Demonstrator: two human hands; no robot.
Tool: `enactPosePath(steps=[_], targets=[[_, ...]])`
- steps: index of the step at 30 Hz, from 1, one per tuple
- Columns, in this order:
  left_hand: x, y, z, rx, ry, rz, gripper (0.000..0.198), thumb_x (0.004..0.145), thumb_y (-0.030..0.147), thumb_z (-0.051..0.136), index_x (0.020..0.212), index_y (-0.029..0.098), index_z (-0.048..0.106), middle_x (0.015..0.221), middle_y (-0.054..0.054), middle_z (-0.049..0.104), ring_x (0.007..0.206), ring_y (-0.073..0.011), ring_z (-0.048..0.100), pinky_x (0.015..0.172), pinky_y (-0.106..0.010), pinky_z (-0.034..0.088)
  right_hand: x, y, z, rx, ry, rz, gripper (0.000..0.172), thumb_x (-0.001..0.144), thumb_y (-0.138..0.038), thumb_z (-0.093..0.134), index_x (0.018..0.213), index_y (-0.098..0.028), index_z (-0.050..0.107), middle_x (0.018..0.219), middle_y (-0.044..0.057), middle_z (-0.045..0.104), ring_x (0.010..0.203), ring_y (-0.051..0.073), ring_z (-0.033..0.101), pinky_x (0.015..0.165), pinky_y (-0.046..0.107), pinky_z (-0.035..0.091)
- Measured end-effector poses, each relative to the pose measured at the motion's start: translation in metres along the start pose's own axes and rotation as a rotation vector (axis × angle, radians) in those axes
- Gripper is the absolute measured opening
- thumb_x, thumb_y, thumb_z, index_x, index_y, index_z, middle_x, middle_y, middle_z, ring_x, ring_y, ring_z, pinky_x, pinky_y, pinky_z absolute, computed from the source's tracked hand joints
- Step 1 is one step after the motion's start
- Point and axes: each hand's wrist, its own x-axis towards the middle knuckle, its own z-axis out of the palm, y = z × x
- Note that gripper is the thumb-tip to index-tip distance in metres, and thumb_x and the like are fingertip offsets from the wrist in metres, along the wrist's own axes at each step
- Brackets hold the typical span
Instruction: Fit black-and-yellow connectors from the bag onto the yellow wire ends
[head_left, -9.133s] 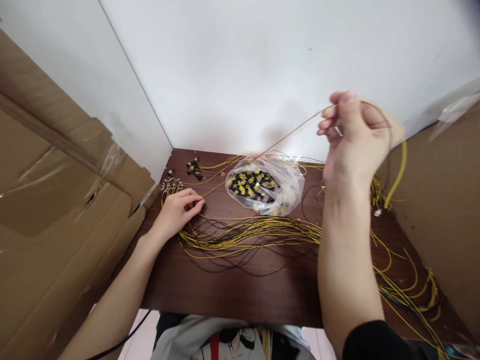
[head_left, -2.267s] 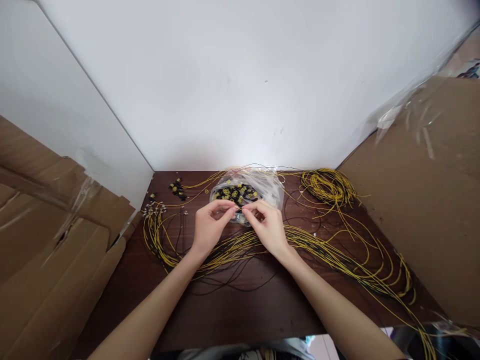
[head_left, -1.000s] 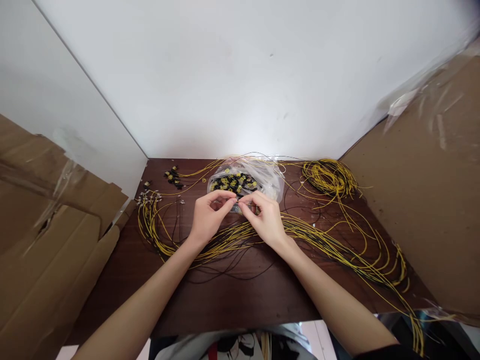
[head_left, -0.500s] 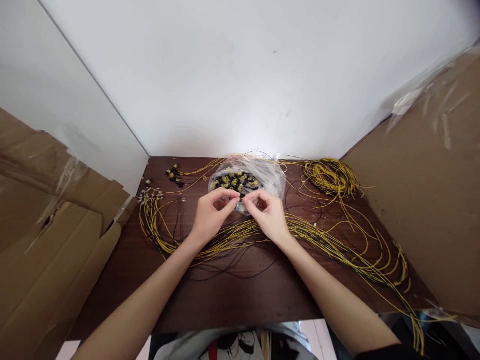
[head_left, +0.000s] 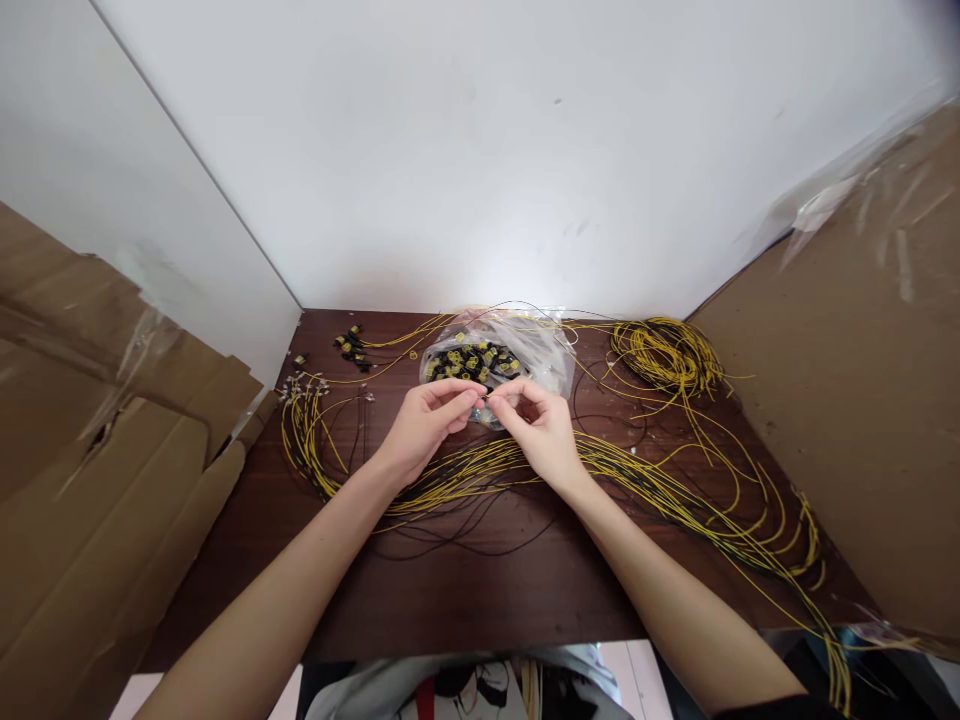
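My left hand (head_left: pixel 435 422) and my right hand (head_left: pixel 538 425) meet fingertip to fingertip at the middle, just in front of a clear plastic bag (head_left: pixel 551 360). Both are closed in a pinch. A thin yellow wire end shows at the right fingertips; what the left fingers pinch is too small to make out. Black and yellow connectors (head_left: pixel 466 362) lie in a heap on the bag. Under my wrists a long bundle of yellow and black wires (head_left: pixel 645 475) runs across the brown table (head_left: pixel 480 610).
A coil of yellow wire (head_left: pixel 664 355) sits at the back right. Several loose connectors (head_left: pixel 351 345) and white wire ends (head_left: pixel 304 385) are at the back left. Cardboard panels (head_left: pixel 847 380) stand on both sides, with a white wall (head_left: pixel 480 150) behind.
My left hand has turned slightly, with its fingers now drawn closer together. The hands stay in nearly the same place, and the view has shifted a little.
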Motion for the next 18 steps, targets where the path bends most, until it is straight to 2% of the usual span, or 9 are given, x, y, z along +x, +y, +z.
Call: enactPosePath(steps=[4, 12, 18], targets=[[-0.0007, 0.0002, 0.0012, -0.083, -0.057, -0.019, 0.016, 0.069, 0.024, 0.073, 0.081, 0.013, 0.073, 0.071, -0.004, 0.063, 0.056, -0.0045, 0.043, 0.050, -0.018, 0.031, 0.0002, -0.0014, 0.0001, 0.021, -0.005, 0.005, 0.012, 0.081, -0.027, 0.058, 0.077, -0.017, 0.062, 0.071, 0.001, 0.062, 0.059, 0.010, 0.048, 0.054, 0.022, 0.035], [-0.0012, 0.0006, -0.0001, -0.072, -0.022, -0.070, 0.016, 0.067, 0.025, 0.075, 0.078, 0.014, 0.072, 0.069, -0.003, 0.062, 0.056, -0.0060, 0.044, 0.051, -0.021, 0.031, -0.0012, -0.0009, -0.0004, -0.071, -0.001, -0.037, 0.013, 0.082, -0.028, 0.057, 0.078, -0.017, 0.062, 0.072, 0.001, 0.061, 0.061, 0.011, 0.050, 0.055, 0.023, 0.039], [-0.0013, 0.0009, 0.0000, -0.008, -0.014, -0.055, 0.020, 0.066, 0.030, 0.075, 0.074, 0.012, 0.071, 0.067, -0.004, 0.062, 0.057, -0.0071, 0.046, 0.051, -0.022, 0.032, -0.0015, -0.0032, -0.0011, -0.177, 0.017, -0.111, 0.012, 0.083, -0.025, 0.056, 0.077, -0.017, 0.062, 0.071, 0.001, 0.060, 0.060, 0.011, 0.050, 0.057, 0.023, 0.040]])
